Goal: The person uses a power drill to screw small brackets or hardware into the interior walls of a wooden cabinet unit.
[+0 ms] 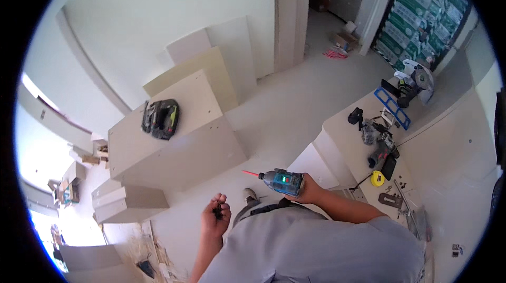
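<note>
My right hand (307, 190) grips a teal and dark cordless driver (282, 180) with a long red bit pointing left, a green light showing on its body. My left hand (215, 214) is turned upward near my waist, fingers curled over small dark screws (217, 210). Left of the driver, a black and green power tool (160, 119) lies on a board-built box (205, 144). To the right, a worktop (334, 126) bears a yellow tape measure (377, 178), a blue level-like frame (392, 108), several dark power tools (379, 146) and small loose hardware.
Boards (221, 72) lean against the wall behind the box. A lower box (139, 206) stands front left. An open doorway at the back shows a cardboard carton (342, 40) and pink items (336, 53) on the floor. A green-covered door (419, 11) is at back right.
</note>
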A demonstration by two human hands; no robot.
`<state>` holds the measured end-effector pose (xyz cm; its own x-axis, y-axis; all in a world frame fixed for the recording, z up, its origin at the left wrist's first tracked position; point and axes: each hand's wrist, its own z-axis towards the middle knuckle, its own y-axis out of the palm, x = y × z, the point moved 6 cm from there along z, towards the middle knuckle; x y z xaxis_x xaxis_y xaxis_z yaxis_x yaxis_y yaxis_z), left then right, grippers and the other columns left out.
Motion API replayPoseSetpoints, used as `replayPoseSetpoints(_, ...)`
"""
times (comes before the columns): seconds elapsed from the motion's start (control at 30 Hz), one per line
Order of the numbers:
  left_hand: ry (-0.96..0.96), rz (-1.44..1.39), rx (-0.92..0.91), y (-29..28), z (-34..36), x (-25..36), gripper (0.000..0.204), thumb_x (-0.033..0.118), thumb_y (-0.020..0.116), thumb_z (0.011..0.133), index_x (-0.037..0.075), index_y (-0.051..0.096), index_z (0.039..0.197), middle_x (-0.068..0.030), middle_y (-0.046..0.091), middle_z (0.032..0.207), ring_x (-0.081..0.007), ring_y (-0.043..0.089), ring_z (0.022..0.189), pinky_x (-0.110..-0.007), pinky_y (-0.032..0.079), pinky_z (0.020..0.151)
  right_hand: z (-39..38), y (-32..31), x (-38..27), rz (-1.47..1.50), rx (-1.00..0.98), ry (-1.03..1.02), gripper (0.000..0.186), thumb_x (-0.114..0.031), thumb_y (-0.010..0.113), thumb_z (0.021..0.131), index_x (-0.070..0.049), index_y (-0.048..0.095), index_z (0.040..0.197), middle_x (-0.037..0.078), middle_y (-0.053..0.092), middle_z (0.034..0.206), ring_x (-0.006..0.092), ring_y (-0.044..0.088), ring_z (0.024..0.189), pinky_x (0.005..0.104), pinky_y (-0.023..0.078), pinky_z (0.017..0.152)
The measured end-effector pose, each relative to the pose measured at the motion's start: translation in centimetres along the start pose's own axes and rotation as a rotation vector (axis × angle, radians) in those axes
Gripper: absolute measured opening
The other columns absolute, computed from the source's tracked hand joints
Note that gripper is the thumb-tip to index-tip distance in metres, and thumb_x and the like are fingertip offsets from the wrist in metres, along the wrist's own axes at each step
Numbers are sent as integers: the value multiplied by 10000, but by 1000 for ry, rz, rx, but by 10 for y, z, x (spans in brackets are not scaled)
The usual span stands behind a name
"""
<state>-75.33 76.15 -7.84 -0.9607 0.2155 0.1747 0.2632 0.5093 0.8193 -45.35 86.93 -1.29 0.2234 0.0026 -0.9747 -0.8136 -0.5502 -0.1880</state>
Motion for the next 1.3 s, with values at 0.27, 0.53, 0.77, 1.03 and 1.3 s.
replayPoseSetpoints(0.27,-252,290,-87,163,166,64,263,56,444,930,66,576,1157,-122,641,1154,-187,579,792,-274,504,673,78,-69,-12,35,371,100,306,-181,830,763,-41,686,995,81,736,953,146,697,889,324,549,837)
replayPoseSetpoints(0.53,-447,284,-99,283,348,35,223,105,497,975,67,567,1183,-104,645,1107,-181,575,792,-275,505,672,144,-187,10,119,637,73,313,-168,835,763,-52,680,1009,67,733,948,153,698,863,317,553,803)
replayPoseSetpoints(0.77,-552,390,-70,371,493,-2,110,133,565,945,95,606,1039,1,566,773,-131,524,665,-230,451,546,230,-311,55,145,748,123,303,-161,844,757,-38,677,978,44,722,860,122,664,784,324,554,746)
replayPoseSetpoints(1.03,-677,432,3,469,647,-38,212,84,570,865,86,672,1052,-13,637,818,-133,542,659,-235,440,517,289,-414,100,280,915,250,336,-169,849,722,-40,681,983,73,728,878,152,682,810,340,563,778)
replayPoseSetpoints(1.3,-953,625,-179,605,824,-130,213,66,531,769,96,650,944,7,587,755,-142,467,620,-257,390,484,321,-491,129,217,1244,620,381,-273,811,790,-65,680,1082,92,733,976,191,703,908,346,550,847)
